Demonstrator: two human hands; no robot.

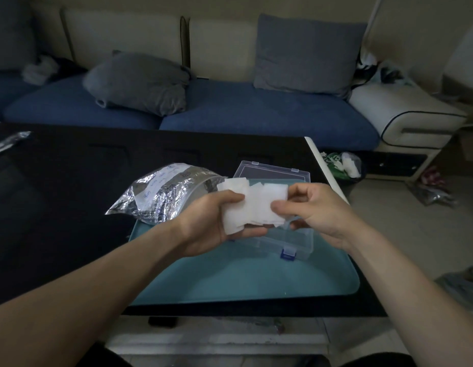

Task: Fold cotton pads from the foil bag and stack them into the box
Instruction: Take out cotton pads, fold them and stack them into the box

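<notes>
We held a loose sheaf of cotton pads (pixel 254 207) above the clear box (pixel 285 241), our left hand (pixel 211 223) cupping it, our right hand (pixel 309 207) pinching its edge; the foil bag (pixel 164 194) lay beside on the bench (pixel 58 194).

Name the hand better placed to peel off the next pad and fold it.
Right. The left hand cradles the whole bunch of cotton pads from below, so it is occupied. The right hand already pinches the bunch's free edge and sits directly above the open box.
</notes>
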